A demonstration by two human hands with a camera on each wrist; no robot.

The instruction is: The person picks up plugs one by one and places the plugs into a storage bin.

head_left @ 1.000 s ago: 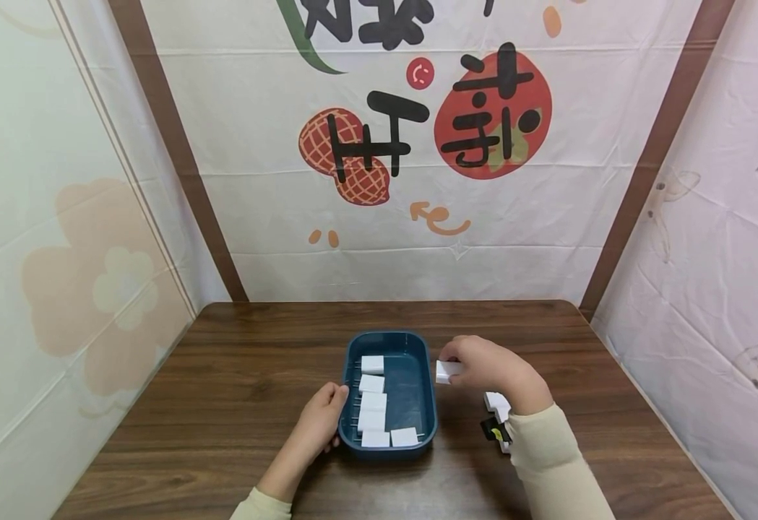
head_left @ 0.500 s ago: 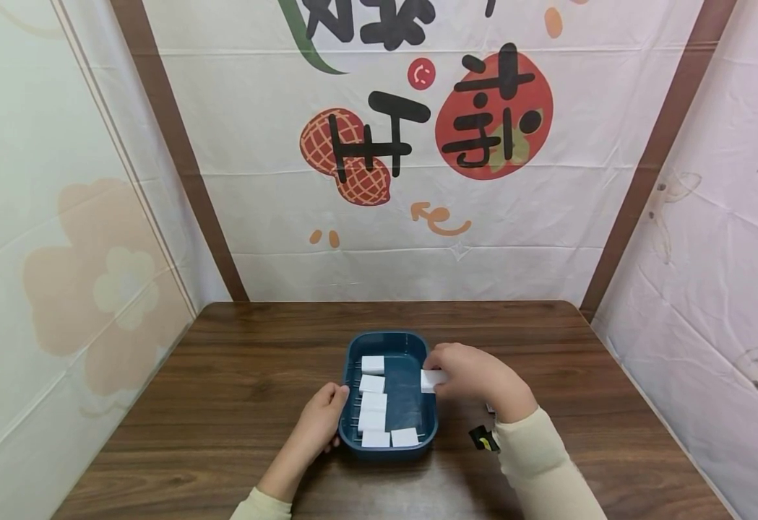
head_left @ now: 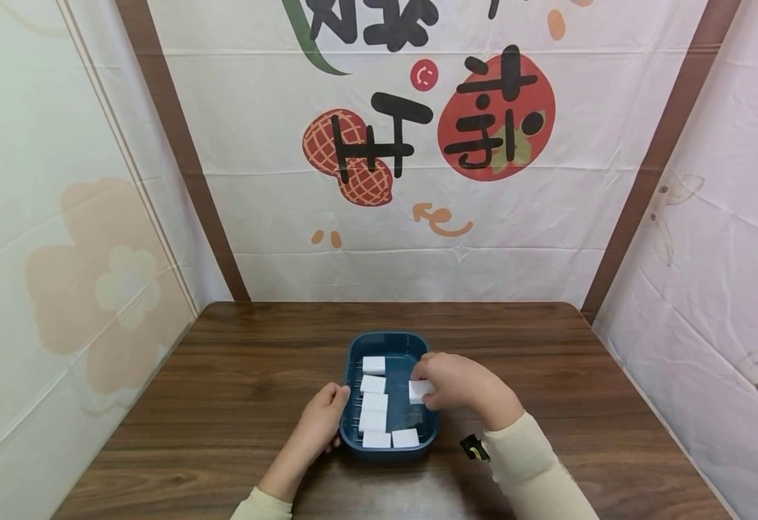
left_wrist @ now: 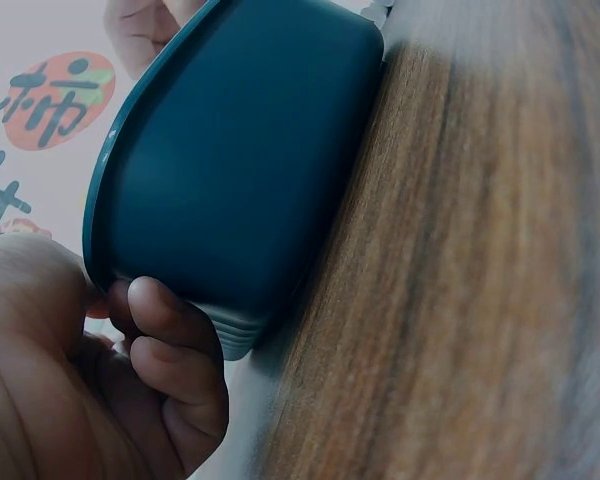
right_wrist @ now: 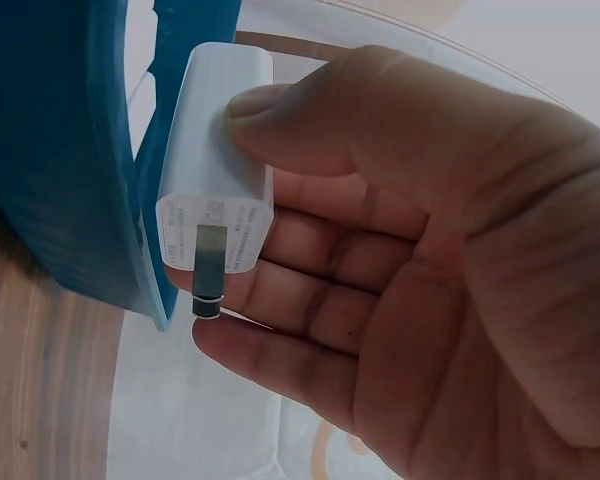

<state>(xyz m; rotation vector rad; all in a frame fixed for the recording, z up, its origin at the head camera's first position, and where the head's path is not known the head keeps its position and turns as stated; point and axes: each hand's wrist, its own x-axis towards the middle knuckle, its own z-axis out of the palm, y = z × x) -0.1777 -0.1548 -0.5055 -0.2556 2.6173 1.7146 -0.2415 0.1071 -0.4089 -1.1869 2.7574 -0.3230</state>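
The left hand (head_left: 319, 419) grips a tray (head_left: 399, 345) while the right hand (head_left: 466, 383) pinches a charger (head_left: 420, 391) over it, apparently mid-loading, with lowering and release likely next.

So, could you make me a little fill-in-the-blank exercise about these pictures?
1. The right hand holds a power adapter whose casing is ____ in colour.
2. In the head view, the left hand grips the ____-hand side of the tray.
3. In that view, the number of adapters in the row along the tray's bottom edge is ____.
4. The brown tabletop is patterned with ____ grain.

Missing words: white; left; two; wood.
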